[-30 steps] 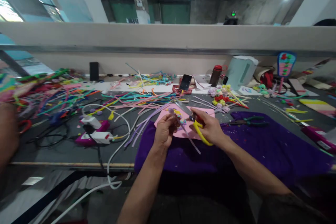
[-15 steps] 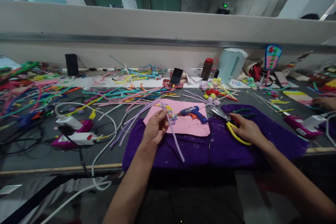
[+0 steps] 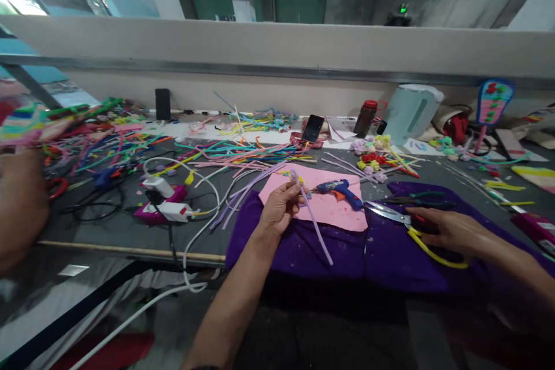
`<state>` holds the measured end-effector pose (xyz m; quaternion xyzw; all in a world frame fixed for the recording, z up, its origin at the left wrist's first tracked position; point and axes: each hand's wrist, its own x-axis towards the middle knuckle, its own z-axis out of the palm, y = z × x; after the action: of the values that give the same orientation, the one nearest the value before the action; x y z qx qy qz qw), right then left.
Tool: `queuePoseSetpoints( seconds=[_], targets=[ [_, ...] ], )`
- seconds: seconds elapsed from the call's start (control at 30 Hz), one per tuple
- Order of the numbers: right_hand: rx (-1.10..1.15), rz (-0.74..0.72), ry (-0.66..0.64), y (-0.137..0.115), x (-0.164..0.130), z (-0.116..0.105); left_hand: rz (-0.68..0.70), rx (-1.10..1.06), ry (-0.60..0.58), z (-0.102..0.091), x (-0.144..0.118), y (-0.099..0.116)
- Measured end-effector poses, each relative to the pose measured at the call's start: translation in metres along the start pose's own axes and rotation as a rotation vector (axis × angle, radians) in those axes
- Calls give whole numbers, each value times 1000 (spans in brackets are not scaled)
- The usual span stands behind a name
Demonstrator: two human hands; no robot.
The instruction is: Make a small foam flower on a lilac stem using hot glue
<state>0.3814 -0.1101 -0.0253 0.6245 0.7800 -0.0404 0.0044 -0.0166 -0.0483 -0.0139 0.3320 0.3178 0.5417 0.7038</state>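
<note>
My left hand (image 3: 284, 205) pinches a lilac pipe cleaner (image 3: 318, 234) whose long tail hangs down toward me. Its upper end is twisted into a small shape above my fingertips, partly hidden. Around the red-and-yellow handle of a pair of scissors (image 3: 390, 214) my right hand (image 3: 446, 228) is closed, the blades pointing left over the purple cloth (image 3: 303, 251). Between the hands, a blue glue gun (image 3: 342, 191) lies on a pink sheet (image 3: 332, 217). Dark green-handled pliers (image 3: 416, 199) rest just behind the scissors.
Loose pipe cleaners (image 3: 234, 156) spread behind the pink sheet. Left are a power strip (image 3: 160, 208) and a white cable (image 3: 188, 266). A phone (image 3: 313, 127), bottle (image 3: 366, 118) and kettle (image 3: 414, 113) stand at the back. Another person's arm (image 3: 21, 208) reaches in at far left.
The view has swung left, bringing another person's arm in. My right hand and the scissors have shifted right and nearer to me. My left hand keeps its pinch on the lilac pipe cleaner.
</note>
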Motion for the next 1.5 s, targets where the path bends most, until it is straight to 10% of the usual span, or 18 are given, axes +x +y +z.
queuePoseSetpoints(
  seconds=[0.13,0.23,0.43,0.67,0.93,1.13,1.3,1.5],
  targets=[
    [-237,19,170,-36,6,-20,-13,18,-28,0,-1,0],
    [-1,-154,294,-88,18,-37,-24,44,-53,2,-3,0],
    [570,-425,169,-188,72,-40,5,46,-44,1,-3,-1],
    [1178,-356,15,-237,113,-13,23,-33,-19,-4,1,-3],
    [1195,-356,-76,-228,104,-31,21,19,-19,-1,-1,0],
    [768,-80,412,-156,111,-56,-3,3,-4,0,0,3],
    [105,127,178,-131,123,-31,28,-28,17,-2,0,5],
    [111,90,5,-130,129,-13,55,-57,30,-3,-1,9]
  ],
)
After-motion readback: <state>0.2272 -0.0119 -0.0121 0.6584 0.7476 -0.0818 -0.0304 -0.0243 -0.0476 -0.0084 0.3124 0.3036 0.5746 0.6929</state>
